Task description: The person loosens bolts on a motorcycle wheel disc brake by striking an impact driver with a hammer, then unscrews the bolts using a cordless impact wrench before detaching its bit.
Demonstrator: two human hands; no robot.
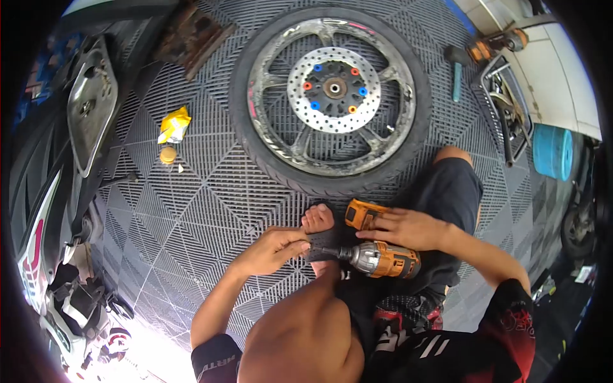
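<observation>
An orange and black cordless impact driver [383, 258] lies across my lap, its nose pointing left. My right hand [408, 228] is wrapped round its handle, just above the orange battery end. My left hand [271, 250] pinches the tip of the dark bit or socket [322, 249] at the driver's nose; the exact part is partly hidden by the fingers. Beyond my hands, a wheel with a black tyre [332, 185] lies flat on the grey grid floor [211, 220]. A drilled brake disc [300, 105] with blue, red and orange bolts faces up at its centre.
A yellow packet [174, 125] and a small round tan item [168, 155] lie left of the wheel. At the right are a hammer [456, 73], a tool tray [507, 108] and a blue container [552, 152]. Motorcycle parts [92, 105] line the left side.
</observation>
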